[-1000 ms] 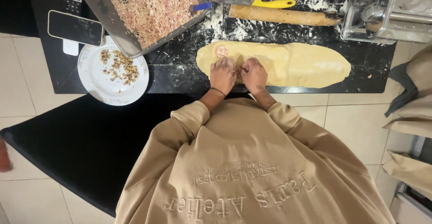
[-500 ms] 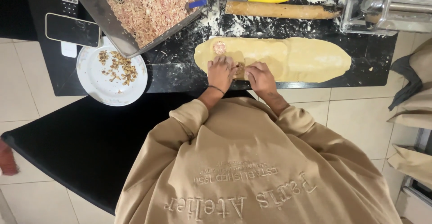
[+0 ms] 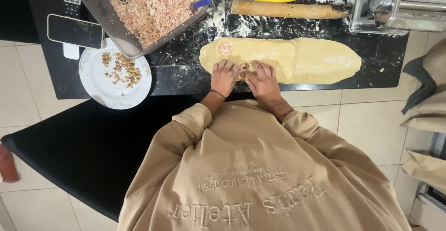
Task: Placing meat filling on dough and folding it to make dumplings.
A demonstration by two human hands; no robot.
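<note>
Dough sheet (image 3: 297, 59), long axis running left to right along the dark surface (image 3: 186, 75). Left hand (image 3: 224, 75) and right hand (image 3: 264, 78), fingers together, pinch its near edge around filling (image 3: 244, 71).

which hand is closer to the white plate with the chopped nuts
Left. The left hand rests on the near edge of the pale dough sheet, on the side toward the white round plate of chopped nuts. The right hand lies beside it, farther from the plate.
</note>
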